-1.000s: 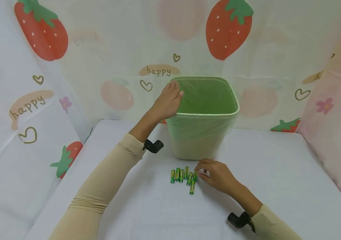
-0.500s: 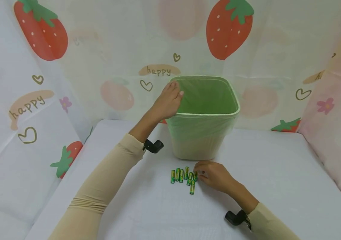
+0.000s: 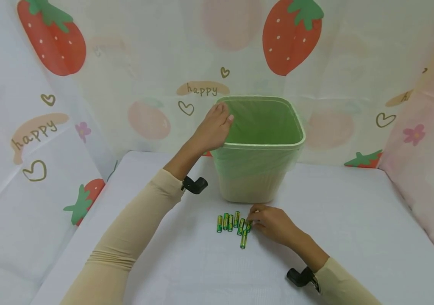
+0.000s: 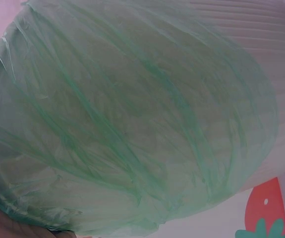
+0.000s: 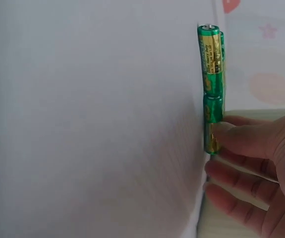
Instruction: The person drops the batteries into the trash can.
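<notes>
A pale trash bin [image 3: 251, 178] lined with a thin green bag [image 3: 262, 123] stands upright on the table. My left hand [image 3: 212, 127] grips its left rim, fingers curled over the edge; in the left wrist view the bag's creased film [image 4: 132, 109] fills most of the picture. In front of the bin, several green-and-gold batteries [image 3: 230, 222] lie close together on the cloth. My right hand [image 3: 276, 222] pinches the rightmost battery [image 5: 213, 110], thumb on its near side and fingers partly hidden behind. Another battery [image 5: 210, 59] lies end to end with it in the right wrist view.
A white cloth [image 3: 339, 212] covers the table. Behind the bin hangs a pale curtain [image 3: 144, 55] printed with strawberries and hearts, and it continues along both sides. Black wrist cameras [image 3: 195, 185] sit on both forearms.
My right hand has shifted slightly at the rightmost battery, and the battery nearest me has slid a little toward me. The left hand and the bin have stayed in place.
</notes>
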A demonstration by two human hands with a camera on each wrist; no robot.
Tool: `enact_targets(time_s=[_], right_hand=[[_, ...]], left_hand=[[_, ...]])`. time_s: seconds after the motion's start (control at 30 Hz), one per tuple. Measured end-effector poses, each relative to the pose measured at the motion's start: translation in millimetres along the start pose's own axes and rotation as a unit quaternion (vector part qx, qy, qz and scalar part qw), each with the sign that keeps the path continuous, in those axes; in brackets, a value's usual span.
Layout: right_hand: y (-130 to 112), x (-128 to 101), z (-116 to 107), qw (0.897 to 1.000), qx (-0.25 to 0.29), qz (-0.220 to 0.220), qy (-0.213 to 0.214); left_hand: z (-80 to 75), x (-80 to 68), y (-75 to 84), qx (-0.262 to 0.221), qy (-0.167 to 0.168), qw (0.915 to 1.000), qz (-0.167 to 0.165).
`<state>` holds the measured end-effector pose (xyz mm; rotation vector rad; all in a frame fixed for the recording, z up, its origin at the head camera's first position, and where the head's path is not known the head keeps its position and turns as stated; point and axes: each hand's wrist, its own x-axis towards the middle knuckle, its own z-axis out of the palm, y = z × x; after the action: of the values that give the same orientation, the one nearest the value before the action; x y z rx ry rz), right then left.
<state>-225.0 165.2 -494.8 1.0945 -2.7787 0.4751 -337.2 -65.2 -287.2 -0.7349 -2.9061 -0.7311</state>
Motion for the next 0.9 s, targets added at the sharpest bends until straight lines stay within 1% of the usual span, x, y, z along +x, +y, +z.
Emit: enact_targets(time_s=[0.17,0.33,0.57,0.73,0.9], right_hand=[[-1.5,-3.1,-0.7,1.0,-0.004,-0.002,-0.011],[-3.4,-6.9,-2.0,1.0,0.007,0.008,-0.022],[-6.4,-10.2,-4.5,0.997,0.025,0.029,-0.064],[-11.0,-10.9,-10.6,0.995,0.028,0.018,-0.092],[-14.7,-12.3,-15.9,0.994,0.03,0.01,-0.108]], left_hand=[[-0.2,-0.3,-1.5,-0.005,0.001,1.0,0.004],[-0.9,-0.6,-0.3,-0.008,0.001,1.0,0.004],[-1.4,0.4,0.2,-0.002,-0.003,1.0,0.001],[-1.3,0.8,-0.3,-0.003,0.001,1.0,0.003],[-0.7,0.5,0.4,-0.004,0.001,1.0,0.0]])
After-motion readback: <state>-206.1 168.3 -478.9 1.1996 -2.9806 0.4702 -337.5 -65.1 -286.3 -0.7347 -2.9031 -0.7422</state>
